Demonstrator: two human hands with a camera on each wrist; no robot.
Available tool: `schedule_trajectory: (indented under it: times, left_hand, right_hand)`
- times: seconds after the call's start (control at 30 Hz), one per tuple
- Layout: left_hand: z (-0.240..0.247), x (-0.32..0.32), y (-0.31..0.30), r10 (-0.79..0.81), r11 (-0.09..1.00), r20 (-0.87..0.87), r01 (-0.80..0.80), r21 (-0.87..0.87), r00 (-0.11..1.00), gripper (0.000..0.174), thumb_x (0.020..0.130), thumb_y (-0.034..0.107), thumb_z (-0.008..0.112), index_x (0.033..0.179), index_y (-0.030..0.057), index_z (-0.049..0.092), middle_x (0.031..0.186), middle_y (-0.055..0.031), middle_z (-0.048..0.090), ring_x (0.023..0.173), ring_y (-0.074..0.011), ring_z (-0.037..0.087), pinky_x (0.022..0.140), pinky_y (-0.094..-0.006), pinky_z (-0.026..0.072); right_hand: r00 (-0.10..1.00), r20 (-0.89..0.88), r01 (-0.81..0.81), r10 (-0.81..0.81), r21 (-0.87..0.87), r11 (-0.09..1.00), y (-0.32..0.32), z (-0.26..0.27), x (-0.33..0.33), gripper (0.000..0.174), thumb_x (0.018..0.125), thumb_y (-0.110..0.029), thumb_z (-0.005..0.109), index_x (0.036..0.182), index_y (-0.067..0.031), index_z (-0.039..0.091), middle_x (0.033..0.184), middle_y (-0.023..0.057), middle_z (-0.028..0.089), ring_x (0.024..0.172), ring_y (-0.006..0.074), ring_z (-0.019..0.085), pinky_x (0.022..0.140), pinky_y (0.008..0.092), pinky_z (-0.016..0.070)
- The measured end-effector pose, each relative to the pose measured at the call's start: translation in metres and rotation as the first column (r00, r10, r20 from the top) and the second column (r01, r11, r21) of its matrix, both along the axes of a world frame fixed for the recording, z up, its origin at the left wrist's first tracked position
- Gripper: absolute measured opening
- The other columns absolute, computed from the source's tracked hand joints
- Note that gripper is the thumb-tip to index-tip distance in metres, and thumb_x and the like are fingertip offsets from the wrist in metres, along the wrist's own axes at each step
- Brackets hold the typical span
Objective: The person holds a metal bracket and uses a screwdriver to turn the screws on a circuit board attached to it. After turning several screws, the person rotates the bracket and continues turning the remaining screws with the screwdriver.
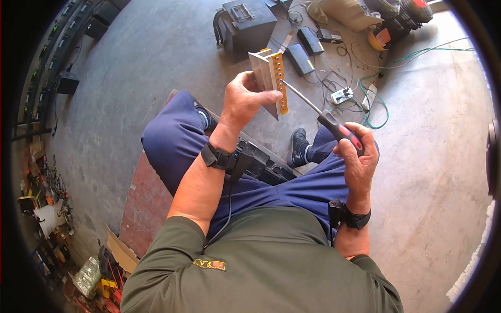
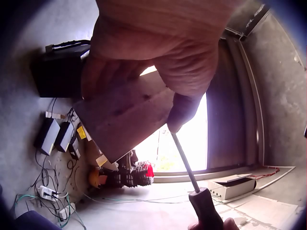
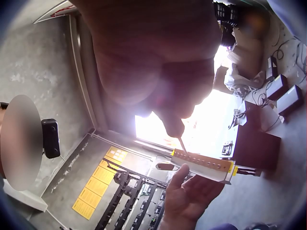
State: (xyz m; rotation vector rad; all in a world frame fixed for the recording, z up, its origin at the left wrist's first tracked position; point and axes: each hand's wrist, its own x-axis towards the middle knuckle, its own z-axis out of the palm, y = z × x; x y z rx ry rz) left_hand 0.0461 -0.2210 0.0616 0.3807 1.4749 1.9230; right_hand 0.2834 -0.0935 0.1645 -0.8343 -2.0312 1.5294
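My left hand (image 1: 244, 101) grips a flanged silver metal piece (image 1: 265, 75) with the thumb across its edge. Along one side of that piece runs an orange strip (image 1: 279, 65) set with a row of small screws. A screwdriver (image 1: 340, 130) with a black and red handle is held by my right hand (image 1: 360, 161). Its tip meets the strip near the middle of the row, above the left thumb. In the left wrist view the flat back (image 2: 127, 112) of the metal piece shows, and the left hand hides its upper part. The right wrist view shows the screw row (image 3: 204, 161) above the left fingers.
Beyond the hands, a black case (image 1: 245, 28) stands on the concrete floor. Black power bricks (image 1: 300, 60), tangled cables and a white power strip (image 1: 342, 95) lie to its right. Tools and scraps (image 1: 57, 219) crowd the left edge. A dark box (image 1: 269, 169) sits between the legs.
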Motion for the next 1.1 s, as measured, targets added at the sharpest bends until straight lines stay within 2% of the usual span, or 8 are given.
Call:
schedule_trajectory:
  times: [0.33, 0.4, 0.57, 0.7, 0.77, 0.8, 0.9, 1.1]
  left_hand:
    - [-0.002, -0.001, 0.0, -0.012, 1.0, -0.043, 0.013, 0.007, 0.999, 0.07, 0.07, 0.009, 0.09, 0.128, -0.0088, 0.055, 0.117, -0.0167, 0.069, 0.105, -0.0218, 0.068, 0.099, -0.0372, 0.0524]
    - [-0.005, -0.001, 0.001, -0.016, 1.0, -0.076, 0.014, -0.019, 0.997, 0.071, 0.07, 0.009, 0.091, 0.129, -0.009, 0.055, 0.117, -0.0168, 0.069, 0.106, -0.0218, 0.068, 0.099, -0.037, 0.0525]
    - [-0.014, 0.0, 0.0, -0.058, 0.993, -0.158, 0.041, -0.114, 0.986, 0.074, 0.07, 0.01, 0.092, 0.129, -0.0097, 0.053, 0.118, -0.0168, 0.069, 0.107, -0.0215, 0.067, 0.099, -0.0365, 0.0529]
    - [-0.013, 0.007, -0.001, -0.051, 0.997, -0.227, 0.037, -0.065, 0.972, 0.074, 0.069, 0.015, 0.093, 0.127, -0.0106, 0.054, 0.113, -0.0157, 0.071, 0.101, -0.0204, 0.069, 0.091, -0.0332, 0.0563]
    - [-0.005, 0.017, -0.004, -0.044, 0.999, -0.214, 0.036, -0.04, 0.976, 0.074, 0.069, 0.015, 0.092, 0.127, -0.0108, 0.054, 0.113, -0.0156, 0.071, 0.101, -0.0203, 0.069, 0.091, -0.033, 0.0564]
    - [0.003, 0.022, -0.005, -0.043, 0.998, -0.194, 0.034, -0.05, 0.98, 0.073, 0.069, 0.013, 0.092, 0.126, -0.0109, 0.054, 0.113, -0.0155, 0.07, 0.1, -0.0199, 0.069, 0.091, -0.0329, 0.0565]
    - [0.009, 0.04, -0.013, -0.006, 0.999, -0.141, -0.001, -0.05, 0.99, 0.069, 0.07, 0.01, 0.091, 0.125, -0.0109, 0.054, 0.113, -0.0156, 0.07, 0.1, -0.0191, 0.069, 0.091, -0.0326, 0.0566]
    - [-0.021, 0.066, -0.028, 0.036, 0.98, -0.042, -0.044, -0.193, 0.998, 0.061, 0.074, 0.005, 0.086, 0.125, -0.0109, 0.056, 0.114, -0.0153, 0.07, 0.103, -0.0201, 0.069, 0.095, -0.0341, 0.0549]
  right_hand:
    - [0.999, 0.045, 0.009, -0.011, 0.048, 0.999, 0.0, 0.001, 0.002, 0.033, 0.093, -0.011, 0.073, 0.123, -0.0024, 0.061, 0.098, 0.0037, 0.064, 0.083, 0.0079, 0.061, 0.074, 0.0228, 0.0502]
    - [0.994, 0.1, -0.082, 0.048, 0.381, 0.921, -0.002, 0.006, -0.002, 0.036, 0.088, -0.004, 0.075, 0.121, -0.0031, 0.061, 0.105, 0.0086, 0.063, 0.092, 0.0141, 0.062, 0.077, 0.0262, 0.0507]
    - [0.983, 0.064, -0.176, 0.17, 0.562, 0.808, -0.007, 0.003, -0.002, 0.042, 0.08, 0.003, 0.075, 0.12, -0.0035, 0.061, 0.117, 0.0152, 0.057, 0.098, 0.028, 0.061, 0.081, 0.0316, 0.0519]
    - [0.995, 0.025, -0.1, 0.098, 0.397, 0.913, -0.005, 0.004, 0.011, 0.038, 0.089, -0.008, 0.075, 0.124, -0.0028, 0.06, 0.105, 0.0116, 0.06, 0.091, 0.0179, 0.061, 0.075, 0.0288, 0.0509]
    - [0.996, 0.084, -0.001, -0.008, 0.108, 0.994, -0.004, 0.012, 0.02, 0.035, 0.098, -0.019, 0.07, 0.126, -0.001, 0.059, 0.092, 0.006, 0.062, 0.077, 0.0106, 0.058, 0.069, 0.025, 0.0495]
    - [0.998, 0.067, -0.006, -0.004, 0.156, 0.988, 0.001, 0.009, 0.024, 0.035, 0.102, -0.024, 0.065, 0.126, 0.0004, 0.058, 0.085, 0.0021, 0.062, 0.069, 0.0073, 0.055, 0.067, 0.0227, 0.0487]
    - [1.0, 0.03, -0.001, 0.002, -0.01, 1.0, 0.01, 0.005, 0.034, 0.034, 0.102, -0.025, 0.065, 0.124, -0.0002, 0.059, 0.089, 0.0015, 0.063, 0.072, 0.0074, 0.056, 0.067, 0.0229, 0.0487]
    - [0.994, 0.003, -0.103, 0.108, -0.285, 0.953, 0.029, -0.047, 0.056, 0.042, 0.086, -0.001, 0.062, 0.128, -0.0008, 0.056, 0.113, 0.0101, 0.064, 0.085, 0.0111, 0.062, 0.075, 0.0247, 0.0501]
